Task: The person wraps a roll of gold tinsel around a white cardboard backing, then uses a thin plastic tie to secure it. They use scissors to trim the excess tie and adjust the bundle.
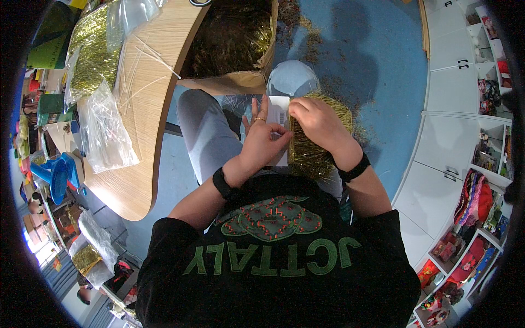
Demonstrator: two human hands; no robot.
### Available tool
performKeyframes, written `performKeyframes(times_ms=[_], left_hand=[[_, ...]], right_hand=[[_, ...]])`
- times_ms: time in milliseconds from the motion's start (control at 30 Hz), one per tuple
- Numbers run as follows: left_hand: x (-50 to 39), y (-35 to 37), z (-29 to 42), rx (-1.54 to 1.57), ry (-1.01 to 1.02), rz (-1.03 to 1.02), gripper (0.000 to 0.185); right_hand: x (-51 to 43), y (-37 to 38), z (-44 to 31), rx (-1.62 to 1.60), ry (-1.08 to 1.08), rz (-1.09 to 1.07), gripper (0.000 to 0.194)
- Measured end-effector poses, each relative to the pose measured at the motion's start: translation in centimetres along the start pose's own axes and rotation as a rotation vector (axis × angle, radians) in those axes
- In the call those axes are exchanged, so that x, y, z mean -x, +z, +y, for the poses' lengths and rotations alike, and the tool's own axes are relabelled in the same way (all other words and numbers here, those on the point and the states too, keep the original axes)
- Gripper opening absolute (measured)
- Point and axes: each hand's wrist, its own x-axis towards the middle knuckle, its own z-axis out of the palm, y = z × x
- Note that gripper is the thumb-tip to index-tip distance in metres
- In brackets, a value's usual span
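A white card [279,105] with a printed barcode lies over my lap. My left hand [262,141] rests across it, its thumb and index finger pinched at the card's right edge and the other fingers spread. A bundle of gold tinsel fringe [313,149] drapes over my right thigh, its straight bound edge running along the card. My right hand [318,121] pinches the top of that bound edge, fingertips curled by the card. What lies under the fingertips is hidden.
Left is a wooden table [143,123] with thin white strips [141,67], a clear plastic bag [104,131] and packed gold tinsel [96,53]. A cardboard box [229,82] of tinsel stands ahead. Tinsel scraps litter the blue floor [393,82]. White cabinets [439,143] line the right.
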Motion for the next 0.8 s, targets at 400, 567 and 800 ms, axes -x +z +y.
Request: performKeyframes(times_ms=[400,567,800], left_hand=[[1.4,-0.3,1.2,-0.089,0.004,-0.002,0.024],[1.1,0.1,1.0,-0.127,0.047,0.041,0.022],[1.0,0.2,1.1,-0.277,0.171,0.084,0.018]], right_hand=[[0.1,0.1,0.1,0.010,0.019,-0.027,0.009],[0.2,0.0,0.0,-0.003,0.031,-0.015,0.009],[0.3,0.1,-0.1,-0.002,0.033,-0.020,0.010]])
